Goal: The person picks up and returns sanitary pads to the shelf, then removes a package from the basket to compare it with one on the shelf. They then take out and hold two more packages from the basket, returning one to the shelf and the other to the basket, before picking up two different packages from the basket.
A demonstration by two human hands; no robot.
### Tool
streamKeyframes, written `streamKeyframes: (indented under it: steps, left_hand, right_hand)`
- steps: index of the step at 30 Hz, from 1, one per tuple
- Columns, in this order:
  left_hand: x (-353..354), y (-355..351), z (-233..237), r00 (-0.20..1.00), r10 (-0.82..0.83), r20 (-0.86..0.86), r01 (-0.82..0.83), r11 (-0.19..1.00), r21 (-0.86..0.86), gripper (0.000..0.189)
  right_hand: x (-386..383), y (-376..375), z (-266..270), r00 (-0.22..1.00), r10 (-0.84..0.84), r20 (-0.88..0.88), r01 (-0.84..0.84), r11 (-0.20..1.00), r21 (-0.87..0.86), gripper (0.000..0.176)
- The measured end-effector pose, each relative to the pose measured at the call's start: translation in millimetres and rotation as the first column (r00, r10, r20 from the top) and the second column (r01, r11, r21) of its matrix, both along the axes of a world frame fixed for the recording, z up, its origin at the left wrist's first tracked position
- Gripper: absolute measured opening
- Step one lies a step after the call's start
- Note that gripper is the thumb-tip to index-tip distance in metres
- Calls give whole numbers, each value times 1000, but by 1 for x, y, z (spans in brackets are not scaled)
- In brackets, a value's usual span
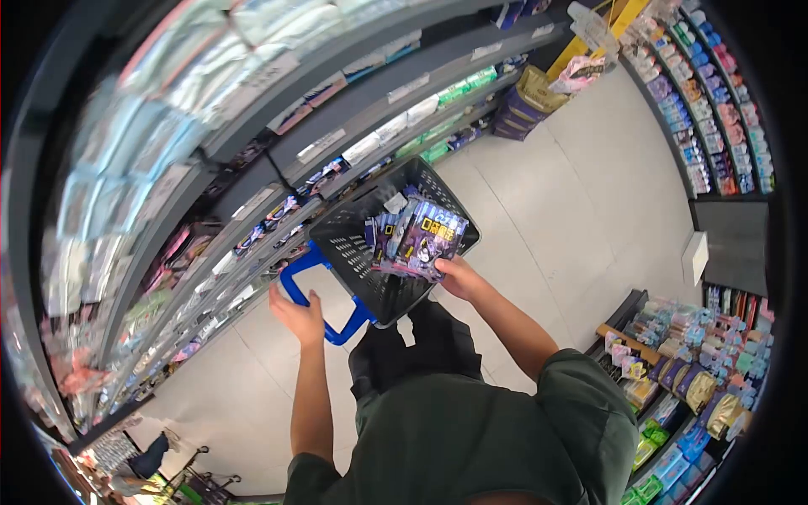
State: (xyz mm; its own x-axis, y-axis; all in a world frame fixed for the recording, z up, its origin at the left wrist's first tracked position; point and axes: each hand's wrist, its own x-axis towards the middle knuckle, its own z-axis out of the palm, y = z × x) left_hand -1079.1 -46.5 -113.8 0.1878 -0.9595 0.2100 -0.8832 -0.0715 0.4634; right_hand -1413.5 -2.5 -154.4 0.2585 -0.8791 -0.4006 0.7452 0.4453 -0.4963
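Note:
My right hand [457,279] pinches the lower corner of a purple packet [432,240] with yellow lettering and a cartoon figure. This packet is over the dark grey shopping basket [353,271], where more purple packets [383,236] show beside and behind it. On the basket's near left side a blue handle [296,268] sticks out. My left hand [296,316] is beside that handle, thumb and fingers apart, with nothing in it.
Long shelves [278,181] of packaged goods run along the left. Purple and gold bags [528,101] stand at the far shelf end. Curved racks [707,101] rise at the far right, and a stocked display [673,353] stands near right. Pale floor tiles [572,194] lie between.

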Motion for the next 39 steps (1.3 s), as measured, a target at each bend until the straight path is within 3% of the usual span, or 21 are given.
streamKeyframes:
  steps: [1, 5, 6, 8, 10, 11, 13, 18, 20, 21, 25, 30, 34, 39]
  left_hand:
    - [-9, -1, 17, 992, -123, 42, 126, 988, -89, 82]
    - [-54, 4, 49, 885, -289, -366, 318, 948, 19, 69]
    - [-59, 6, 39, 780, -238, -579, 349, 933, 86, 66]
    - [-67, 5, 23, 579, 8, -816, 429, 847, 313, 64]
    - [-67, 6, 43, 347, 310, -885, 549, 698, 459, 61]
    - [-64, 10, 50, 336, 308, -890, 546, 707, 451, 61]
    - [-58, 21, 61, 57, 399, -915, 650, 681, 338, 59]
    - [-32, 31, 80, 73, 377, -923, 554, 754, 352, 60]
    - [-24, 31, 84, 190, 263, -946, 442, 838, 322, 60]
    - [-20, 30, 78, 146, 244, -959, 343, 897, 281, 56]
    - [4, 23, 74, 102, 241, -965, 183, 949, 257, 57]
    - [30, 18, 86, 35, 219, -975, 128, 967, 222, 59]
    - [40, 14, 95, 3, 215, -977, 90, 973, 214, 53]
    - [47, 8, 91, 81, 142, -987, 90, 985, 149, 51]
  right_hand:
    - [-1, 3, 14, 999, 32, -26, -32, 999, -26, 71]
    - [5, 14, 63, 990, 130, -60, -136, 985, -110, 78]
    - [9, 18, 73, 991, 127, -39, -131, 984, -119, 80]
    - [20, 24, 95, 987, 159, -28, -162, 978, -130, 84]
    - [25, 29, 103, 967, 252, -38, -254, 958, -131, 86]
    - [29, 32, 108, 955, 291, -54, -296, 946, -129, 85]
    - [36, 38, 114, 935, 348, -73, -354, 928, -119, 84]
    - [58, 27, 134, 903, 423, -69, -429, 897, -111, 84]
    - [64, 16, 137, 898, 359, -254, -396, 911, -116, 84]
    - [66, 8, 140, 893, 354, -278, -393, 914, -97, 81]
    - [83, -21, 151, 949, 201, -243, -219, 974, -50, 68]
    - [101, -48, 160, 906, 106, -411, -158, 983, -95, 71]
    - [112, -63, 169, 861, 124, -494, -241, 953, -181, 71]
    - [119, -74, 173, 834, 144, -532, -281, 941, -187, 69]
